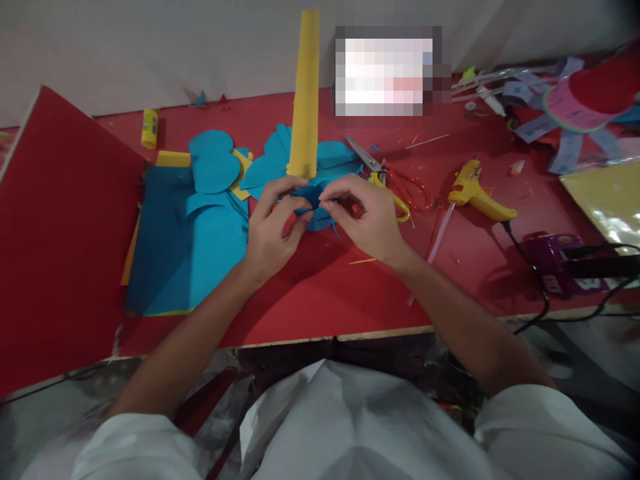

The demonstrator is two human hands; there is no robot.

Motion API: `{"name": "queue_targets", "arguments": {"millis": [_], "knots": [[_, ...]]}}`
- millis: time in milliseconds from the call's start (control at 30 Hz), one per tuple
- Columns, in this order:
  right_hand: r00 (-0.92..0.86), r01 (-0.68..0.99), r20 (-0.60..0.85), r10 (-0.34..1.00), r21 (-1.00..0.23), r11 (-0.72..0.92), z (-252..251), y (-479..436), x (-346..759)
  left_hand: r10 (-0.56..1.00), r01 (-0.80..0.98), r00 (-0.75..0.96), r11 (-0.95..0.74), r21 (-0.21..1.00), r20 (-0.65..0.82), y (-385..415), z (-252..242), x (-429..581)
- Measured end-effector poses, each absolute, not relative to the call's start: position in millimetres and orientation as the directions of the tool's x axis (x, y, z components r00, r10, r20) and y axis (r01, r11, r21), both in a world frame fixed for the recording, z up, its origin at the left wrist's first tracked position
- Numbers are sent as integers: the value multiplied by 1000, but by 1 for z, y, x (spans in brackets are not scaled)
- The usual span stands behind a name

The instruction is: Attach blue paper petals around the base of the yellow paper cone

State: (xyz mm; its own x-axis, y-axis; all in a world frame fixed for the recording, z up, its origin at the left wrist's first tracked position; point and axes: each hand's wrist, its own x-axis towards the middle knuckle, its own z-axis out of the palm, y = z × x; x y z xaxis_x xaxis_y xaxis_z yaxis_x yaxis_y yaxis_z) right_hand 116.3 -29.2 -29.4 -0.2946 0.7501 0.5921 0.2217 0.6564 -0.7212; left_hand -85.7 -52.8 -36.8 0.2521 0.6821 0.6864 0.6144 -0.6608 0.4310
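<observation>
Blue paper petals (pixel 340 153) lie in a flower-like cluster on the red table, with a folded yellow paper strip (pixel 306 93) rising from them. My left hand (pixel 277 227) curls its thumb and fingers around the near side of a shadowed blue paper piece (pixel 314 193). Facing it, my right hand (pixel 373 217) pinches thumb and fingertips together at that piece's right edge. The fingers partly hide the paper's exact shape. Just beyond my right hand lie scissors (pixel 367 155) with red handles and a yellow-handled pair (pixel 401 208).
Blue cut-outs and sheets (pixel 165 233) sit left, beside an upright red board (pixel 75 233) and a glue stick (pixel 149 129). To the right are a yellow glue gun (pixel 477 193) with its cord, a purple box (pixel 547 267) and a pink paper craft (pixel 575 110).
</observation>
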Motion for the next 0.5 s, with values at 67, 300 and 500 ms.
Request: {"name": "queue_targets", "arguments": {"millis": [67, 300, 500], "knots": [[-301, 228, 603, 739, -707, 670, -29, -30, 116, 659, 596, 258, -684, 420, 707, -52, -37, -85], [-317, 265, 608, 728, -680, 684, -28, -30, 117, 658, 597, 192, -667, 446, 728, -52, -36, -82], [-350, 296, 605, 715, -653, 697, -29, -30, 118, 666, 593, 165, -656, 466, 728, -54, -37, -77]]}}
